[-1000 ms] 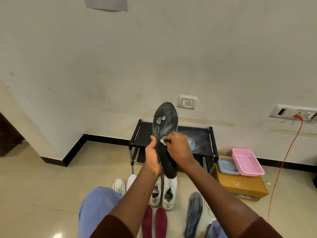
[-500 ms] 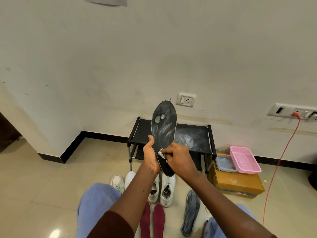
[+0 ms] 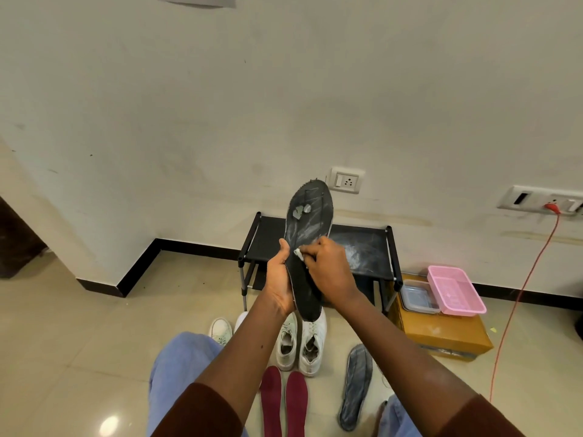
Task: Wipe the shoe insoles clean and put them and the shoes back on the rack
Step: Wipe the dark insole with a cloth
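I hold a worn black insole (image 3: 310, 212) upright in front of me. My left hand (image 3: 279, 279) grips its lower half from the left edge. My right hand (image 3: 328, 269) pinches a small white wipe (image 3: 298, 253) against the insole's middle. Behind it stands the low black shoe rack (image 3: 362, 247), its top shelf smeared with white dust. On the floor lie a pair of white shoes (image 3: 303, 339), two maroon insoles (image 3: 284, 402) and one dark grey insole (image 3: 356, 386).
Another white shoe (image 3: 220, 330) peeks out by my left knee. A yellow cardboard box (image 3: 441, 335) right of the rack carries a pink basket (image 3: 456, 290) and a clear container (image 3: 418, 294). An orange cable (image 3: 520, 298) hangs from a wall socket.
My right hand with the wipe slid down the insole half a second ago and is now back up near its middle. The left hand keeps its grip.
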`<state>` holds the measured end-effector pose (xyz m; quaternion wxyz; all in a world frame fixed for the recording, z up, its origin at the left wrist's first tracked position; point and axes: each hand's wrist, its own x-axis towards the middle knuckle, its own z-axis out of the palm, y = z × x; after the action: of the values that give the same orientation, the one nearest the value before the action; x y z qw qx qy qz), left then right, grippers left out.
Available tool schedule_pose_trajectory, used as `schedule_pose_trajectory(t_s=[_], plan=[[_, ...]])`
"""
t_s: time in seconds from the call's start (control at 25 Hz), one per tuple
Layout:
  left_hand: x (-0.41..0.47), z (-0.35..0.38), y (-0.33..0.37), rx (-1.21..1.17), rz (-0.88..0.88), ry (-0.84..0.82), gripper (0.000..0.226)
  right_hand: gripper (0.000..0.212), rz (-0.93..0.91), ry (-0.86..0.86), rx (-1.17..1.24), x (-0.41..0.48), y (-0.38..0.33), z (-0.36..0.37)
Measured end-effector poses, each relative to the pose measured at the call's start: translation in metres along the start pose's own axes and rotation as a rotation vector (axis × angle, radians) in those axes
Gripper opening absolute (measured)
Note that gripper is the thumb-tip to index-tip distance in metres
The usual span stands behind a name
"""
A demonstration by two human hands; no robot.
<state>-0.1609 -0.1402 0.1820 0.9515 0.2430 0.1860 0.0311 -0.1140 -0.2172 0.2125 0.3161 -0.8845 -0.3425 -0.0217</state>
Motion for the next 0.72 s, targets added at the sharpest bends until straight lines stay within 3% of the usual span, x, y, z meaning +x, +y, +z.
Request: schedule_pose_trajectory(t_s=[0.24,0.52,0.72], plan=[[-0.003,0.001,0.002,-0.027,0.032,-0.054,0.066,0.026,-0.038,-0.01,-0.003,0.004,-0.002,0.0],[0.004,0.004,0.009,0.077,0.057,0.124,0.029,0.022,0.019,0.085,0.129,-0.041,-0.009,0.018],[0.003,0.008,0.003,-0.044,0.137,0.155,0.036,0.021,0.109,0.141,0.154,-0.043,-0.01,0.022]])
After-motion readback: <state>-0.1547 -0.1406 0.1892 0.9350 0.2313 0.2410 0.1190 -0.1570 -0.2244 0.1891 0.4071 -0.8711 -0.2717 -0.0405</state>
